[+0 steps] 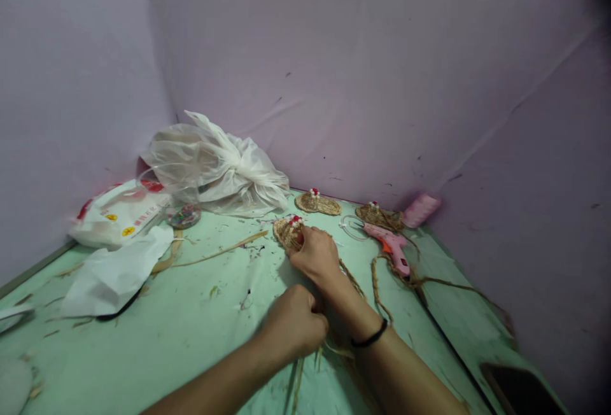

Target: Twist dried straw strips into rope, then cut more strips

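R hand [315, 254] reaches fwd across the green table [191, 326], fingers curled down onto a small woven straw slipper [288, 232] w/ red & white beads at its top; fingertips press on the slipper's near edge, thumb side hidden, so it's a light pinch/hold rather than a full fist. The wrist has a black band [370, 338], and the forearm comes in from the lower right, angled up-left. L hand [293, 329] sits nearer the body, just behind the R wrist, closed into a loose fist, knuckles up; it seems to grip straw strands [305, 364] that trail out beneath it toward the bottom edge, though what exactly is inside the fist can't be made out. L forearm enters from bottom centre, angled up-right, so both arms meet close together. The slipper lies flat on the table, mid-frame, in front of the purple back wall [382, 84]. Two more woven slippers [317, 203] lie further back by the wall, apart from the hands. A pink glue gun [389, 243] lies to the right, w/ braided straw cord [382, 288] looping beside it. Left side: crumpled clear plastic bag [219, 170], white packet [119, 214], white paper [114, 272].
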A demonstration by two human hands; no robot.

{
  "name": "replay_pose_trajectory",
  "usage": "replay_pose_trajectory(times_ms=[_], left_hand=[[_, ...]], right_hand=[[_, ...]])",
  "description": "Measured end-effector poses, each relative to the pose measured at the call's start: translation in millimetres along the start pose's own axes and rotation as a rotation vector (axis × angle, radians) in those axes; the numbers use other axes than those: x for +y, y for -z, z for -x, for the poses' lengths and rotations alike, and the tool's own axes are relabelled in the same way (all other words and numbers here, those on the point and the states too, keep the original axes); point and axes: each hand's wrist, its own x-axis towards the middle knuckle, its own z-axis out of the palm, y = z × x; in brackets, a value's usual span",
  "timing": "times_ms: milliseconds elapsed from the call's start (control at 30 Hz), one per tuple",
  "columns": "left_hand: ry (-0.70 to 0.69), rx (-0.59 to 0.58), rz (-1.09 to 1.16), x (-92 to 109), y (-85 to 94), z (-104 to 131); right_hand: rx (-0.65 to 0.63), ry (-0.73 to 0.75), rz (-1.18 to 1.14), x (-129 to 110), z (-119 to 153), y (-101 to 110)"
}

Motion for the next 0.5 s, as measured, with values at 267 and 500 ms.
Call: replay_pose_trajectory(times_ms=[267, 500], left_hand=[[0.014, -0.008, -0.058, 2, 2.5, 0], [0.037, -0.015, -0.063, 2, 1.2, 0]], right_hand=[[0.019, 0.052, -0.074, 9, -4, 3], [0.149, -0.17, -0.24, 56, -30, 23]])
